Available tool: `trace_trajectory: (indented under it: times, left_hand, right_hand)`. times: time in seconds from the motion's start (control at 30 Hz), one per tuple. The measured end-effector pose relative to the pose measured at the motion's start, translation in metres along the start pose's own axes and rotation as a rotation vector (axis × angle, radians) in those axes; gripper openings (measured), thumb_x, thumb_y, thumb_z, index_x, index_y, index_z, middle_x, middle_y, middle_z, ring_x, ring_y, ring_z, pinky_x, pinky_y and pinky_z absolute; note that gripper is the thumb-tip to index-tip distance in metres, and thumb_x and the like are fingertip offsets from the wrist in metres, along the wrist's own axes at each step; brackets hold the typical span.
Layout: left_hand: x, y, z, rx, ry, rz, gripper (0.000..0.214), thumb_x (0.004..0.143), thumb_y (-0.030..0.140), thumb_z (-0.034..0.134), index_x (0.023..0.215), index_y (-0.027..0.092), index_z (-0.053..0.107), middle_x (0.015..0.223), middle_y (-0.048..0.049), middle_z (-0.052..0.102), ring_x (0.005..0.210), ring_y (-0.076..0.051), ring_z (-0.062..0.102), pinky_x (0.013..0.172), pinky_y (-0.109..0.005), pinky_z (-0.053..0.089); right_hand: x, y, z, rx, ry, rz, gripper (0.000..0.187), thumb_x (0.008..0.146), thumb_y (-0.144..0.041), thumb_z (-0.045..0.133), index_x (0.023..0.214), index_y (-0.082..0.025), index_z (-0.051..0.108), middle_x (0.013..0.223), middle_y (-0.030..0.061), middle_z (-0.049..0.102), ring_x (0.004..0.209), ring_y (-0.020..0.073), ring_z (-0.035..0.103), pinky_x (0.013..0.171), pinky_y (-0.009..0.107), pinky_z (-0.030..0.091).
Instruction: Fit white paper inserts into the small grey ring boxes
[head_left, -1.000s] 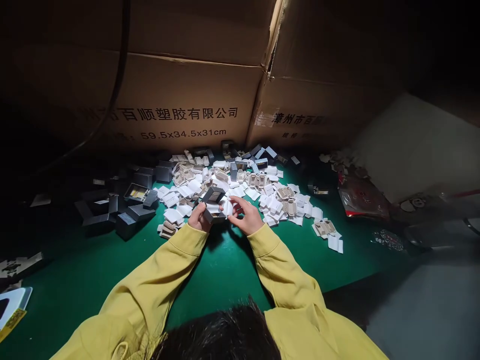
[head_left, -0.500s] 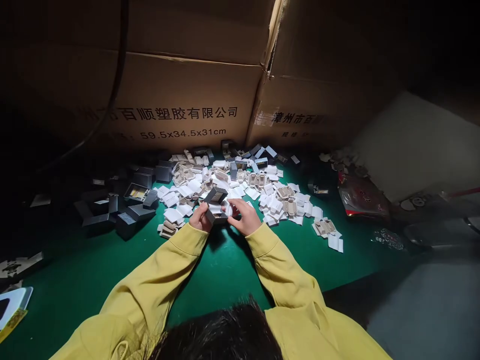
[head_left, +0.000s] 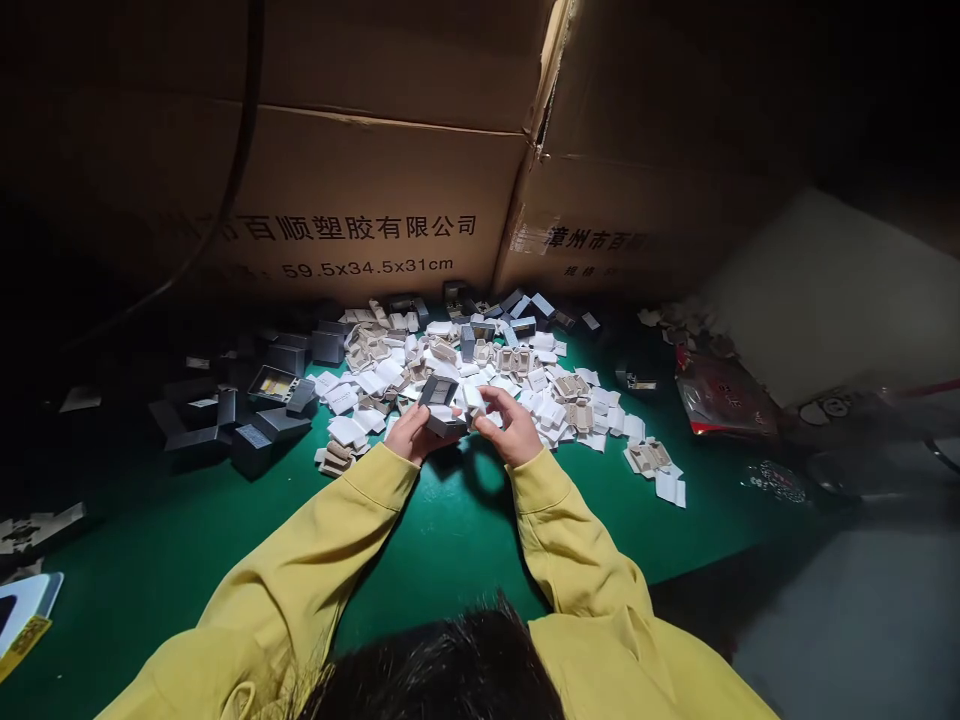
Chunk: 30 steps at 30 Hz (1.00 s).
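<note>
My left hand (head_left: 409,434) is closed round a small dark hinged box (head_left: 439,392), whose lid stands up and away from me. Between thumb and fingers, my right hand (head_left: 511,426) pinches a folded white card insert (head_left: 474,400) just right of the box. The insert is apart from the box or barely at its edge; I cannot tell which. Right behind both hands spreads a pile of white and grey-brown card inserts (head_left: 536,378).
Dark boxes (head_left: 281,424) lie in a group on the left of the green table (head_left: 420,560). Large cardboard cartons (head_left: 360,180) stand along the back. On the right are a red-edged clear packet (head_left: 727,392) and a loose insert (head_left: 649,456). A white item (head_left: 37,605) sits at the left edge.
My right hand has moved right, drawing the white insert away from the box. The box in my left hand has tilted, and its lid leans further back.
</note>
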<state>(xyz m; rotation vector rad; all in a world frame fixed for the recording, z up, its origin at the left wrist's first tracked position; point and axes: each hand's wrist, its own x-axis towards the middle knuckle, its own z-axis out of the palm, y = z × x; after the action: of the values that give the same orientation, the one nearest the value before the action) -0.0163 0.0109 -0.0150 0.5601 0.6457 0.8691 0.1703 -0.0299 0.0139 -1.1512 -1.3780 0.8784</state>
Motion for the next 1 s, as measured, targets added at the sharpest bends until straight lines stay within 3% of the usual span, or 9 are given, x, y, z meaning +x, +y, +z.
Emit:
trace_trajectory:
  times: [0.1, 0.33, 0.6, 0.83, 1.0]
  left_hand:
    - [-0.004, -0.001, 0.006, 0.029, 0.022, 0.02, 0.032, 0.085, 0.03, 0.067, 0.113, 0.015, 0.067, 0.093, -0.0095, 0.074, 0.085, -0.026, 0.071, 0.078, -0.041, 0.058]
    - [-0.007, -0.004, 0.012, 0.028, 0.027, 0.05, 0.03, 0.081, 0.028, 0.073, 0.109, 0.019, 0.071, 0.089, -0.0041, 0.073, 0.078, -0.016, 0.068, 0.07, -0.026, 0.056]
    - [-0.002, -0.013, 0.002, 0.044, -0.031, 0.117, 0.04, 0.078, 0.037, 0.077, 0.112, 0.016, 0.072, 0.094, -0.0075, 0.072, 0.077, -0.018, 0.067, 0.069, -0.027, 0.055]
    - [-0.006, -0.012, 0.006, 0.044, 0.006, 0.122, 0.046, 0.076, 0.032, 0.079, 0.119, 0.02, 0.069, 0.101, -0.0083, 0.073, 0.084, -0.02, 0.069, 0.071, -0.028, 0.055]
    - [-0.008, -0.01, 0.009, 0.117, 0.011, 0.132, 0.07, 0.071, 0.042, 0.083, 0.134, 0.022, 0.06, 0.113, -0.0127, 0.072, 0.106, -0.029, 0.067, 0.078, -0.032, 0.057]
  right_hand:
    - [-0.003, -0.005, 0.005, 0.05, -0.107, 0.011, 0.05, 0.077, -0.059, 0.068, 0.112, -0.024, 0.06, 0.109, 0.0066, 0.067, 0.099, 0.0229, 0.066, 0.093, 0.04, 0.052]
    - [-0.004, -0.005, 0.013, 0.067, -0.184, 0.075, 0.056, 0.076, -0.071, 0.062, 0.107, -0.024, 0.058, 0.103, 0.0063, 0.068, 0.091, 0.0216, 0.069, 0.087, 0.039, 0.056]
    - [-0.003, 0.0, 0.018, 0.158, -0.21, 0.136, 0.048, 0.076, -0.066, 0.066, 0.099, -0.025, 0.058, 0.09, 0.0025, 0.07, 0.081, 0.02, 0.071, 0.075, 0.036, 0.058]
    - [0.002, -0.004, 0.011, 0.225, -0.153, 0.171, 0.058, 0.066, -0.073, 0.069, 0.098, -0.025, 0.06, 0.085, 0.0026, 0.07, 0.079, 0.0218, 0.07, 0.077, 0.039, 0.057]
    - [0.008, 0.001, 0.0, 0.29, 0.039, 0.208, 0.061, 0.062, -0.07, 0.074, 0.1, -0.024, 0.061, 0.089, 0.0061, 0.072, 0.089, 0.0237, 0.069, 0.081, 0.039, 0.056]
